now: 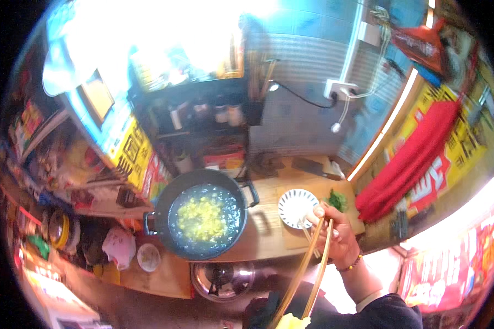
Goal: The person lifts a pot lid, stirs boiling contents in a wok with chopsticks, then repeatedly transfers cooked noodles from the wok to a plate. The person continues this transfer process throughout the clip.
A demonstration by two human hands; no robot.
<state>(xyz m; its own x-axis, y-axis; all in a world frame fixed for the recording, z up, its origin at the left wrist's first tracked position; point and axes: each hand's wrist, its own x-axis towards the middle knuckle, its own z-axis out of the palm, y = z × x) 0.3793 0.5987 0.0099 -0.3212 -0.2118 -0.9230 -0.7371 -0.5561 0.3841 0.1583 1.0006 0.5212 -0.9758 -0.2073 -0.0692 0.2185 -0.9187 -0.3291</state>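
My right hand [341,237] is closed round a pair of long wooden chopsticks [306,268], raised up close in front of me. Their lower ends slant back toward me and pinch a soft yellow piece of food [293,322] at the bottom edge of the picture. A bead bracelet circles that wrist. Beyond the fingers sits a white bowl with dark stripes [293,204], partly covered by the hand. To the left, a dark two-handled wok [164,203] holds bubbling liquid with yellow pieces [203,215] gathered in the middle. My left hand is out of the picture.
Green leaves [337,200] and a cleaver [315,167] lie on the wooden counter [264,219]. Below the counter edge is a shiny metal lid [222,281]. A small bowl [149,256] and a pale plastic bag [119,247] stand left. Red cloth [411,159] hangs at right.
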